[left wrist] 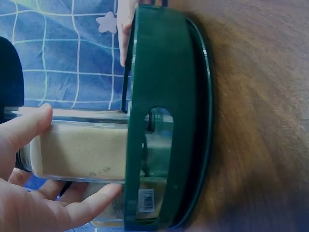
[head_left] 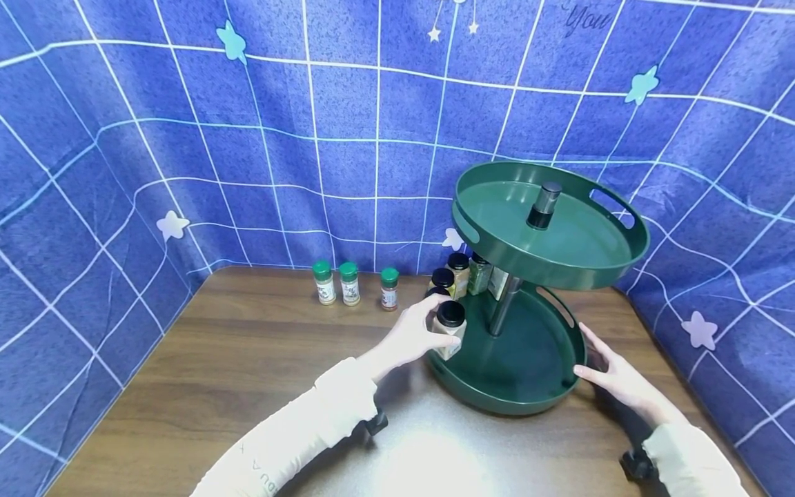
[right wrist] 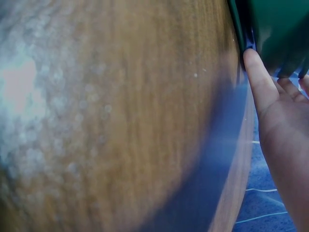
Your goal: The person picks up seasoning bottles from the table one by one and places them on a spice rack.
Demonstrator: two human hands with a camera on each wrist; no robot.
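My left hand (head_left: 413, 335) grips a clear spice jar (head_left: 448, 330) of pale powder with a black lid, over the left edge of the lower tray of a green two-tier rack (head_left: 512, 404). In the left wrist view the jar (left wrist: 87, 151) lies between thumb and fingers, its base at the tray wall (left wrist: 161, 63). With fingers spread and fairly straight, my right hand (head_left: 621, 379) touches the outside of the lower tray at the right; its thumb (right wrist: 259, 79) rests against the wall. Several black-lidded jars (head_left: 459, 273) stand on the tray's back left, partly hidden by the upper tray.
Two green-capped shakers (head_left: 350, 284) stand together at the back of the wooden table (head_left: 261, 366), and another green-capped shaker (head_left: 389, 290) is nearer the rack. The upper tray (head_left: 577, 228) overhangs the lower one around a metal post (head_left: 504, 307). Blue patterned cloth (head_left: 348, 172) hangs behind.
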